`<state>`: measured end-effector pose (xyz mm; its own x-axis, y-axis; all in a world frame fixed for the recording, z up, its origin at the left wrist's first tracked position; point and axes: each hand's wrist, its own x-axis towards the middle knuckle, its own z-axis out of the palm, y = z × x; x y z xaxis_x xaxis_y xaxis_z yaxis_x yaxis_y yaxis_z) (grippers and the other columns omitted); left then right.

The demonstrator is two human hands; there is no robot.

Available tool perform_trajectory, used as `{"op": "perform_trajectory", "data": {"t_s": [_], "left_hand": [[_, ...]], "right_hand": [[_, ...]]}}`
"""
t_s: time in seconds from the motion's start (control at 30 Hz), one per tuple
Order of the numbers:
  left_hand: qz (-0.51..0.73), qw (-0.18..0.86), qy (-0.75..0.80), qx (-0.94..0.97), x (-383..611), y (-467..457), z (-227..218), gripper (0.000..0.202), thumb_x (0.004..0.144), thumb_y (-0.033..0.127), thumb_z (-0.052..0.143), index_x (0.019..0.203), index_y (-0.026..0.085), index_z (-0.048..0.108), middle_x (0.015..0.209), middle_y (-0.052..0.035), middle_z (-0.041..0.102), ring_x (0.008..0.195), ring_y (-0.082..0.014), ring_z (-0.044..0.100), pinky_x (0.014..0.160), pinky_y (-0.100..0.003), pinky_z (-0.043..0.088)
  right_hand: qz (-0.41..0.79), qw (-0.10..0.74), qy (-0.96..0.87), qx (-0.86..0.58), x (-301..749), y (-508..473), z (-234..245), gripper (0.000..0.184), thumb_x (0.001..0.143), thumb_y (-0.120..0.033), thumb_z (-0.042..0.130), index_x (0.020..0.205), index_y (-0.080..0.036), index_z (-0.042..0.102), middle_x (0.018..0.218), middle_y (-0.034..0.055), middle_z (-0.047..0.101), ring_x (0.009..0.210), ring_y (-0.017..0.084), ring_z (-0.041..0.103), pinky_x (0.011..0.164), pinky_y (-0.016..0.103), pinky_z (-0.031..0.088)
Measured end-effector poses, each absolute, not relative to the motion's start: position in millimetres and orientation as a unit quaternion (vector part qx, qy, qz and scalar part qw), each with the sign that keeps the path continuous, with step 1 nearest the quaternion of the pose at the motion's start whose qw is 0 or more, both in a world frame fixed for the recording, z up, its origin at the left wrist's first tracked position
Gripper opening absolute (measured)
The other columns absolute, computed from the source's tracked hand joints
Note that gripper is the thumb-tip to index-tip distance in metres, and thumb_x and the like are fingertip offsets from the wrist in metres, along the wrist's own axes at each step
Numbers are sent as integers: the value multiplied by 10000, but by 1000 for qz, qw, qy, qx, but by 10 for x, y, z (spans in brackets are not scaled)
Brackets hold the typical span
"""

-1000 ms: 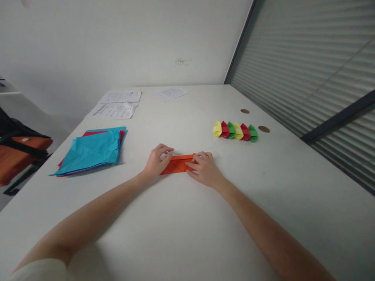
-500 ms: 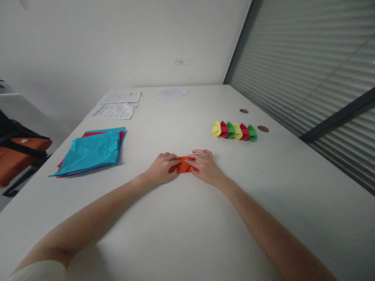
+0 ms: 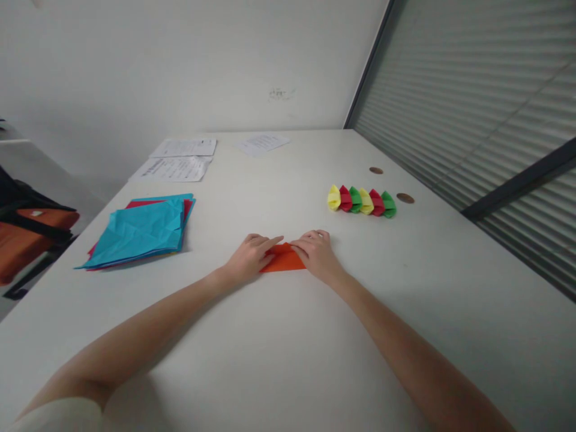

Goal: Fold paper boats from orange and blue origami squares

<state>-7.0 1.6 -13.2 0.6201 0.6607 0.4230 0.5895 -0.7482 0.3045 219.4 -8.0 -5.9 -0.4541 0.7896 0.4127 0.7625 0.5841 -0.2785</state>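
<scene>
While the bare left hand [image 3: 251, 258] is holding the left end of a folded orange paper piece [image 3: 285, 260], the bare right hand [image 3: 317, 255] is holding the right end. The fingers of both hands are curving narrowly over the paper, which is lying between them on the smooth white table [image 3: 270, 330]. Beyond and to the right of the right fingers, a row of six folded yellow, red and green paper pieces [image 3: 366, 203] is resting. Left of the left fingers, a stack of blue and red paper sheets [image 3: 144, 229] is lying.
</scene>
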Motion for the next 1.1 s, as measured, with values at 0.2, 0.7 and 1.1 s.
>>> {"op": "perform_trajectory", "data": {"t_s": [0.2, 0.7, 1.1], "left_hand": [[292, 104, 316, 897, -60, -48, -100, 472, 914, 131, 527, 1373, 200, 445, 1047, -86, 621, 876, -160, 628, 821, -314, 538], [184, -40, 269, 945, -93, -31, -100, 243, 943, 163, 490, 1103, 180, 673, 1104, -96, 653, 1028, -214, 570, 989, -419, 408], [148, -62, 313, 936, -120, -11, -22, 245, 915, 172, 544, 1135, 183, 652, 1152, -91, 679, 1127, -249, 562, 1012, -445, 355]], "right_hand": [[60, 232, -839, -488, 2247, -53, 36, 183, 939, -267, 565, 903, -233, 741, 896, 42, 761, 928, 215, 595, 910, 437, 279], [-65, 202, -841, -498, 2161, -123, -20, 210, 969, -249, 499, 1049, -197, 686, 898, 63, 725, 871, 225, 538, 794, 385, 283], [-45, 159, -888, -429, 2090, -254, 8, 264, 949, -367, 540, 1028, -172, 698, 1020, 92, 678, 974, 233, 526, 813, 379, 340]]}}
